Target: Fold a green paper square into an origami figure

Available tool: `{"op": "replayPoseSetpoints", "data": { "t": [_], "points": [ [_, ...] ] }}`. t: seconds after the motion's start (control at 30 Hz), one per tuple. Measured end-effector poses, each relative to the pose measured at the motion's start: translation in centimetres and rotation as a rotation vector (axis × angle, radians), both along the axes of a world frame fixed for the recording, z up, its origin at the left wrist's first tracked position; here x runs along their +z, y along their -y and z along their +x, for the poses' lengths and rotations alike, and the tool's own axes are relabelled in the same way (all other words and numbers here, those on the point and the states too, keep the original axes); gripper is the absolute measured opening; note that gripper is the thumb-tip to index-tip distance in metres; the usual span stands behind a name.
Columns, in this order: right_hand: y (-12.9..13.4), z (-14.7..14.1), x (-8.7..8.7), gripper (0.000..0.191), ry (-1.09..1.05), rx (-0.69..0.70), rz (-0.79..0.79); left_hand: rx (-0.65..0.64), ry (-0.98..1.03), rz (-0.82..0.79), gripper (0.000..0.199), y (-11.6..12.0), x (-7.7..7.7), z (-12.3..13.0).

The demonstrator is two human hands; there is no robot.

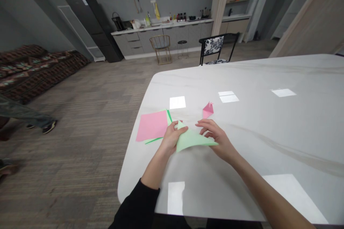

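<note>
Pale green paper point(192, 139), folded into a triangle, lay between my two hands near the edge of the white marble table point(268, 121). I counted four pieces of paper in all. My left hand point(170, 137) held the folded sheet in a narrow pinch near its raised corner. My right hand point(215, 136) curled over its right side, with my fingers point(206, 124) bent down in a narrow grip and touching the paper. Neither hand was spread wide.

Left of my left hand, one flat pink square sheet point(152, 126) lay on a green sheet point(170, 118), whose edges showed from under it. One small folded pink piece point(207, 110) sat just beyond my right hand, not touching it. A black sleeve point(134, 204) covered my left arm near the table edge.

Across the floor to the left stood a person's legs point(27, 118). Farther off were one gold wire chair point(160, 48), one black chair point(215, 48) with a patterned back, and a kitchen counter point(161, 30).
</note>
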State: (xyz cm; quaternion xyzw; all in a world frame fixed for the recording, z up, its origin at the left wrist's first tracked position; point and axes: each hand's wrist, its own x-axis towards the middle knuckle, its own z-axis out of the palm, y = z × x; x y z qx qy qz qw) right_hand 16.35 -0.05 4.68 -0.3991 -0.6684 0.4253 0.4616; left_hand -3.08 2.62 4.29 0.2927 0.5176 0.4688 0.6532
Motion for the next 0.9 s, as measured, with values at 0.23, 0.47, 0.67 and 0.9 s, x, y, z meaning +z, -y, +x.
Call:
{"op": "replayPoseSetpoints", "data": {
  "t": [0.23, 0.47, 0.67, 0.9],
  "points": [
    [-0.3, 0.1, -0.3, 0.022, -0.233, -0.302, -0.196, 0.033, -0.068, 0.313, 0.052, 0.0, 0.0, -0.5],
    [-0.4, -0.4, -0.7, 0.033, -0.396, -0.27, -0.424, -0.122, 0.029, 0.391, 0.054, 0.5, 0.7, 0.3],
    [-0.2, -0.9, -0.6, 0.034, -0.339, -0.224, -0.484, -0.079, -0.033, 0.386, 0.052, 0.6, 0.7, 0.6],
    [-0.3, -0.8, -1.7, 0.038, -0.295, -0.218, -0.52, -0.099, -0.053, 0.415, 0.044, 0.7, 0.7, 0.7]
  ]
}}
